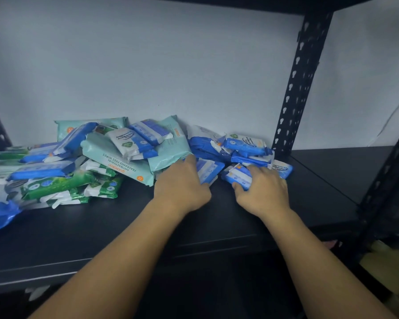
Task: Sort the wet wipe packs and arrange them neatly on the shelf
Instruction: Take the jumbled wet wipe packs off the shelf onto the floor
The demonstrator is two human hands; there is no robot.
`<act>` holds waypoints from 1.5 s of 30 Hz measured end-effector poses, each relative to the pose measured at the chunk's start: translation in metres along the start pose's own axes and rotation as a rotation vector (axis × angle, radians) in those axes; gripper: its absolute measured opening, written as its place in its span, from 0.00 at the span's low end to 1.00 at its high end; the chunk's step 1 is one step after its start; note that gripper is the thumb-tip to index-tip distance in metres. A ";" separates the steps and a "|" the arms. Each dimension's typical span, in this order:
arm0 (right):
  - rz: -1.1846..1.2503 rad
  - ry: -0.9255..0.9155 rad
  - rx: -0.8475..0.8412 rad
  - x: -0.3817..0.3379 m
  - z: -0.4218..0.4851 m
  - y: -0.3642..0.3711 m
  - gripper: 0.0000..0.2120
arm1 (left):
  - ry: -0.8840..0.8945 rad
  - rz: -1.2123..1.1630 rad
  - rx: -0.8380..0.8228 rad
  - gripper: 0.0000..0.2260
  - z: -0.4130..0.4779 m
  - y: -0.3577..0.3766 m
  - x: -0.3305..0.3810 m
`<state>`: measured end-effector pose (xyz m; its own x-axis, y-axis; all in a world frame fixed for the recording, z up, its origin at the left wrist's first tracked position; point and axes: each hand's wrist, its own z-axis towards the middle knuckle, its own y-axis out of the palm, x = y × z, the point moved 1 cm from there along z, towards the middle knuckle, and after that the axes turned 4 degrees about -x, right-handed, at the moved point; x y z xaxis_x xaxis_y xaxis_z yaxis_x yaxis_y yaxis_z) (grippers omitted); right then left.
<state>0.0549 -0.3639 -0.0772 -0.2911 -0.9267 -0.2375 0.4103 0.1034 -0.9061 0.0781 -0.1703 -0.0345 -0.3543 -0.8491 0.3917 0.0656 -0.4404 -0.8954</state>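
On a black shelf (217, 226), head view, looking down along two bare forearms: a jumbled heap of wet wipe packs (90, 162) against the pale back wall (171, 65). Large teal packs (122, 160) lying crosswise in the middle, green packs (62, 185) low at the left, small blue-and-white ones scattered over and between them.

Toward the right, just beside the perforated upright post (295, 88), a looser blue cluster (244, 148) of small packs only. Seemingly the start of a sorted group, though overlapping and tilted, not squared up.

Left hand (182, 185) set palm-down in the gap between heap and cluster, fingertips hidden at the edge of a teal pack, thumb beside a blue-and-white pack (209, 172). Impossible to tell whether gripping anything.

Right hand (263, 192) at the front of the cluster, fingers (260, 170) curled over a small blue pack (237, 178), thumb pinching it from the near side.

Judged early in the job: most packs unsorted, colours mixed, no neat row anywhere. Left to do: separating teal, green and blue, then lining up each kind.
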 end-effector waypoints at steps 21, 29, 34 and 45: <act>-0.074 0.138 -0.396 -0.007 -0.083 -0.070 0.17 | -0.089 0.127 -0.327 0.13 -0.037 -0.009 -0.006; 0.441 0.113 -0.282 -0.012 -0.173 -0.102 0.19 | 0.060 -0.165 -0.039 0.14 -0.134 -0.020 -0.027; 0.647 0.198 -0.447 0.007 -0.242 -0.064 0.17 | 0.133 -0.316 -0.090 0.14 -0.223 0.023 -0.055; 0.285 0.503 -1.004 0.065 -0.272 0.171 0.15 | -0.062 0.091 -0.662 0.22 -0.248 0.262 -0.151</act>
<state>-0.1293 -0.3083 -0.3426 -0.7022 -0.5982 -0.3861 -0.2888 0.7350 -0.6135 -0.0827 -0.0857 -0.3810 -0.3192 -0.8983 0.3021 -0.5000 -0.1112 -0.8589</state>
